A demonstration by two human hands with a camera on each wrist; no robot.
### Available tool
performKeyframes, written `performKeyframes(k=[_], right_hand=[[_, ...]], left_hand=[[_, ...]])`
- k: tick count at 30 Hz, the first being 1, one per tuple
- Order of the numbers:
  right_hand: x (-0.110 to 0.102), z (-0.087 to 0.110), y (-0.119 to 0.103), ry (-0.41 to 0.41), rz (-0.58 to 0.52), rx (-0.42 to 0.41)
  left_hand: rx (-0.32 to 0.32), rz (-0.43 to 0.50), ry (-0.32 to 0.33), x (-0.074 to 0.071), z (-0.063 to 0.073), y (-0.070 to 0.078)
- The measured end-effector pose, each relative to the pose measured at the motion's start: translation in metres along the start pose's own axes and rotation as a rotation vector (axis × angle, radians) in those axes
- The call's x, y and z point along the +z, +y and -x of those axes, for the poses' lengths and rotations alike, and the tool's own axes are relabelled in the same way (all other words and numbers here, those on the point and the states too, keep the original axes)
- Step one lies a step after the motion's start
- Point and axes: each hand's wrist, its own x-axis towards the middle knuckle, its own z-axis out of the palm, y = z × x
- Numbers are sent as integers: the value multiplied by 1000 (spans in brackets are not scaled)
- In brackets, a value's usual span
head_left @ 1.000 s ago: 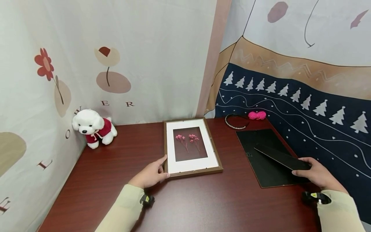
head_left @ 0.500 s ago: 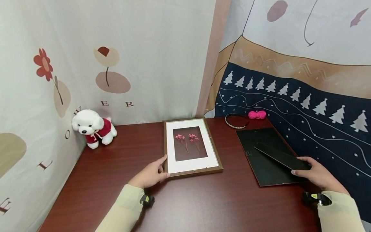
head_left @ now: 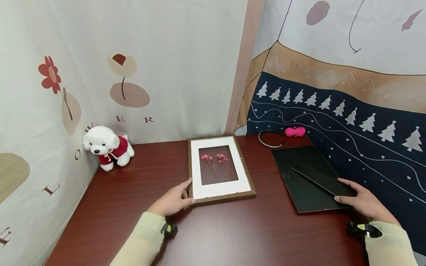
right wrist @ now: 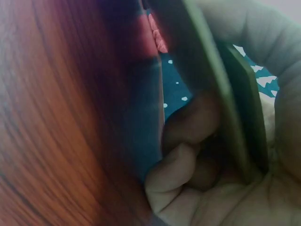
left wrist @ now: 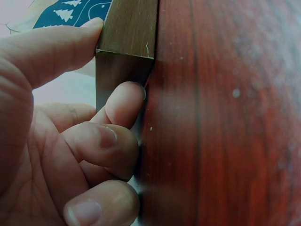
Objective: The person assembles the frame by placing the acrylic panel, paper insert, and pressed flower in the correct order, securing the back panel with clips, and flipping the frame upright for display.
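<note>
A brown wooden picture frame lies on the table with a white mat and two pink flower sprigs in its dark centre. My left hand pinches its near left corner, a finger against the side. The left wrist view shows the frame corner between thumb and fingers. On the right, my right hand grips a black backing board together with its slanted stand leg. Fingers curl under the board's edge in the right wrist view.
A white plush dog in a red top stands at the back left. A headband and a bundle of pink yarn lie behind the backing board. Printed curtains close off the table's back and sides.
The backing board's near edge has risen slightly in the head view, and my right hand's fingers have shifted a little inward along the stand leg. My left hand and the picture frame stay put.
</note>
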Motion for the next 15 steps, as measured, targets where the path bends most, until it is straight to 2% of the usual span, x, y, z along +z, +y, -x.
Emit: performKeyframes(k=[5, 15], right_hand=[[2, 0, 3, 34, -15, -2], [10, 3, 6, 88, -159, -32]], left_hand=[[8, 11, -1, 0, 0, -1], [10, 11, -2, 0, 1, 0]])
